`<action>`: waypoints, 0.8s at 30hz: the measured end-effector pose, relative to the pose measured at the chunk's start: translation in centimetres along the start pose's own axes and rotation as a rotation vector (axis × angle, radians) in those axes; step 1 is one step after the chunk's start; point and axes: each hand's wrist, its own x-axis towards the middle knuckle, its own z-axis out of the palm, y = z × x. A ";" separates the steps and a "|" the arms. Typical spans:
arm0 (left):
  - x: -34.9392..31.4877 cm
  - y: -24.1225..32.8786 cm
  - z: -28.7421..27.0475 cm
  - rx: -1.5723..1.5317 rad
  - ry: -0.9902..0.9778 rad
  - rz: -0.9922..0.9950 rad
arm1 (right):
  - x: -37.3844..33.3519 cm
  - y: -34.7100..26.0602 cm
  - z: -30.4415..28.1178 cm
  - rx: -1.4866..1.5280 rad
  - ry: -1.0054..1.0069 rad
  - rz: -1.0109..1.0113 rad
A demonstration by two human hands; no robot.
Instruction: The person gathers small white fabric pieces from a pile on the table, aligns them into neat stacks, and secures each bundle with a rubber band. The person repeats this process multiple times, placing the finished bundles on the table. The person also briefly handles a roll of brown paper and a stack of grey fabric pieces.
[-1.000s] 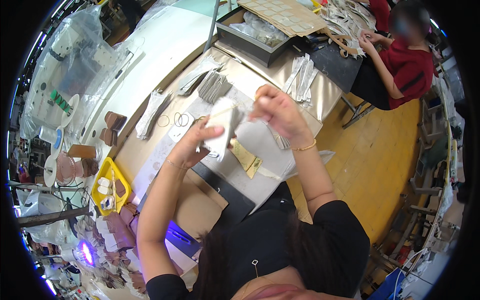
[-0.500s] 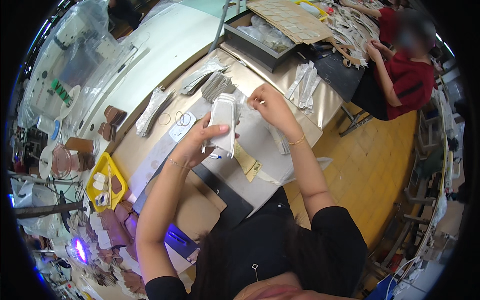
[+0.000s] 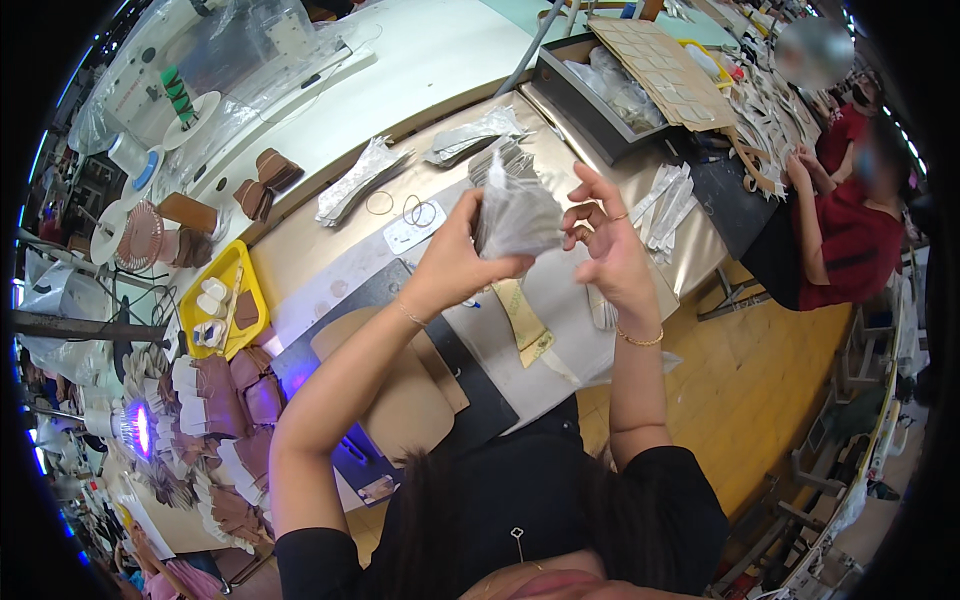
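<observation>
My left hand (image 3: 455, 262) is raised above the work table (image 3: 320, 262) and grips a stack of thin grey-white cut pieces (image 3: 515, 212) from its left side. My right hand (image 3: 610, 240) is up beside the stack's right edge, fingers spread and curled toward it, touching or nearly touching the edge. Below the hands a beige strip (image 3: 525, 318) lies on a pale sheet on the table.
More grey piece stacks (image 3: 355, 180) and rubber bands (image 3: 420, 210) lie on the table. A yellow tray (image 3: 215, 300) and brown pieces (image 3: 235, 375) are at left, a grey bin (image 3: 590, 105) at the back. A person in red (image 3: 840, 240) works at right.
The stack has been lifted higher and turned in my left hand. My right hand has shifted from above the stack to its right edge, fingers opening.
</observation>
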 end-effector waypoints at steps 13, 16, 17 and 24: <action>-0.2 1.1 -0.4 -0.103 -0.140 -0.112 | -0.5 -0.4 0.8 -0.341 0.022 -0.033; -0.3 1.4 -0.4 -0.130 -0.065 -0.196 | -0.9 0.5 0.9 -0.320 0.045 -0.121; -0.3 1.4 -0.4 -0.116 -0.061 -0.155 | -1.1 0.8 1.0 -0.294 0.049 -0.137; 0.0 1.5 -0.5 -0.326 0.032 -0.271 | -2.7 0.0 0.8 -0.081 0.041 -0.144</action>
